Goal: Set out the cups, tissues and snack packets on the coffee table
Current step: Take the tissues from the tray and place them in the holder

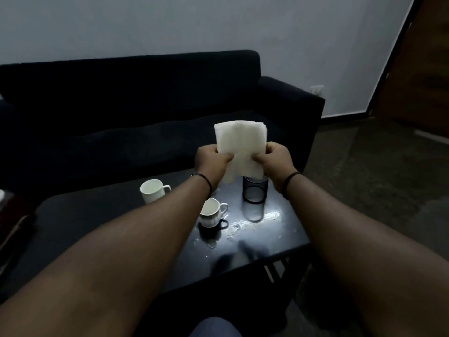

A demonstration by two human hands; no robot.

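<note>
Both my hands hold a white tissue upright in the air above the dark coffee table. My left hand pinches its left edge and my right hand pinches its right edge. Just below the tissue stands a black mesh holder on the table. A white cup stands left of my left forearm. A second white cup sits nearer the table's middle, partly behind my left wrist. No snack packets are in view.
A dark sofa runs along the far side of the table, against a pale wall. Bright reflections streak the tabletop by the second cup. Dark floor lies to the right. A dim object sits at the left edge.
</note>
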